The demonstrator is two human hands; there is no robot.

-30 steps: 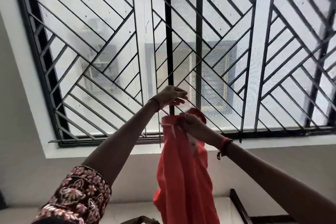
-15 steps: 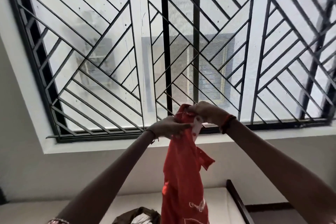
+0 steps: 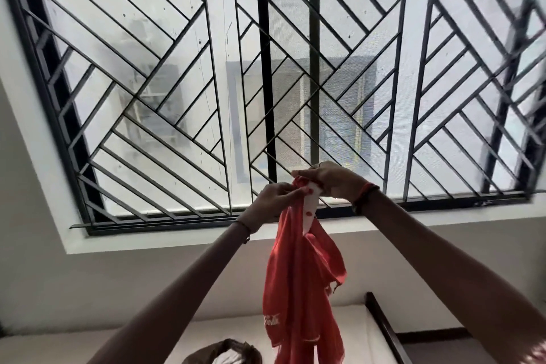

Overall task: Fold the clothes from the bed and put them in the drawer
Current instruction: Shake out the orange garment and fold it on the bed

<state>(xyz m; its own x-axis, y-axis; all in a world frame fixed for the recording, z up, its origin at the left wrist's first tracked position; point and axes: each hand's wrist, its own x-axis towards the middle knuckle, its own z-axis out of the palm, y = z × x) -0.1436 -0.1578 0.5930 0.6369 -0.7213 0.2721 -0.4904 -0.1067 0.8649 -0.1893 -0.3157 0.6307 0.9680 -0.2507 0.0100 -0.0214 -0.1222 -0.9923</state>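
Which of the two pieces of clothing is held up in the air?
The red garment: left hand and right hand grip its top, so it hangs. The brown garment lies bunched on the bed below, untouched.

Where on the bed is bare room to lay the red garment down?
Bare mattress shows between the red garment and the dark bed frame, and left of the brown clothes pile. Bottom centre is crowded: the pile lies there, the garment hanging just right of it.

Red garment [image 3: 298, 284] hangs from both raised hands — left hand [image 3: 273, 199] and right hand [image 3: 334, 180] pinch its top edge, fingers touching, before the barred window [image 3: 183, 91].
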